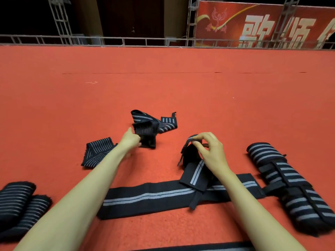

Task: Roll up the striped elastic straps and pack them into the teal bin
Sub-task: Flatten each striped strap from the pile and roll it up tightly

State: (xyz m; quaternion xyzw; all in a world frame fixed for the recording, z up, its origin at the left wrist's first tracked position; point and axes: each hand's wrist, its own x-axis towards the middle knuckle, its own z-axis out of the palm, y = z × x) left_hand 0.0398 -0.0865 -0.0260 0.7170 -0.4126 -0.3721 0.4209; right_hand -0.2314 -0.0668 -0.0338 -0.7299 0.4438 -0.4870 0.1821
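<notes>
1. Fingers on both our hands are curled onto straps, and neither hand lies flat.
2. At the far left, two rolled straps (18,200) with thin grey stripes lie side by side on the red carpet (163,78), touching each other.
3. To their right and farther from us, a short flat strap (96,153) with fine stripes lies on the carpet, partly hidden by our left forearm.
4. Our left hand (129,141) reaches forward with the thumb up. Its fingers (138,144) grip the near edge of a thin-striped strap (145,132), which is lifted off the carpet and looks blurred.
5. Just behind that, a loose strap (163,122) with broader grey stripes lies crumpled. We cannot tell whether it touches the gripped one.
6. Nearest us in the middle, a long strap (150,195) with a twin grey stripe lies flat and runs crosswise under both forearms.
7. Our right hand (210,151) pinches the raised end of a folded strap (194,173) between thumb and forefinger. The strap's lower part rests across the long strap.
8. At the far right, a bundle of broad-striped straps (282,178) lies on the carpet, with black tabs wrapped across it.
9. Beyond the carpet's far edge runs a metal rail (126,39), and at the upper right hangs a red banner (262,24) with pale lettering.
</notes>
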